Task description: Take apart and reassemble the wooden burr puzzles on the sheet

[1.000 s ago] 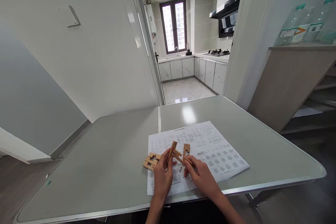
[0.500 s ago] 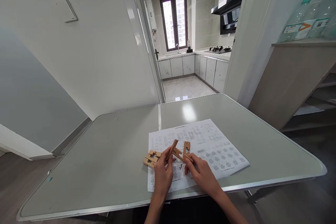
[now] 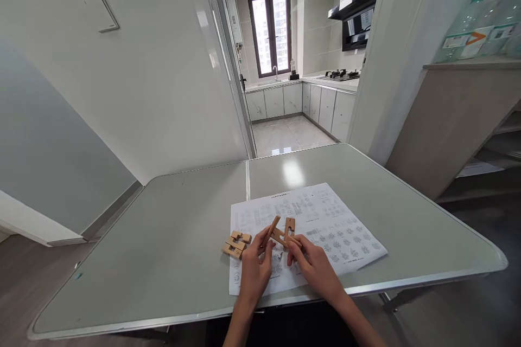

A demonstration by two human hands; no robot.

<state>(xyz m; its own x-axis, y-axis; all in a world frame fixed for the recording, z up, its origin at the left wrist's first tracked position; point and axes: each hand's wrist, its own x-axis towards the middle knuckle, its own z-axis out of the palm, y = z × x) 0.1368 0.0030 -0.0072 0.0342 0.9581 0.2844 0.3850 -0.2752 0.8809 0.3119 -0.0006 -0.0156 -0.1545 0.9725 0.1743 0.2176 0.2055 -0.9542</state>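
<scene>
Both hands hold notched wooden puzzle bars above a printed instruction sheet [image 3: 325,222] on a grey-green table [image 3: 163,238]. My left hand [image 3: 254,271] pinches one slanted wooden bar [image 3: 272,227] between thumb and fingers. My right hand [image 3: 313,265] grips another wooden bar [image 3: 290,226] that stands upright; the two bars meet and cross between the hands. A small cluster of loose wooden pieces [image 3: 236,244] lies on the table just left of my left hand, at the sheet's left edge.
The table's near edge runs just below my wrists. A wooden shelf unit [image 3: 459,119] with plastic water bottles [image 3: 476,32] on top stands at the right. Beyond the table an open doorway leads into a kitchen [image 3: 293,92].
The bars in my hands have been pushed slightly closer together and tilted. The view has shifted a little; the loose pieces have not moved.
</scene>
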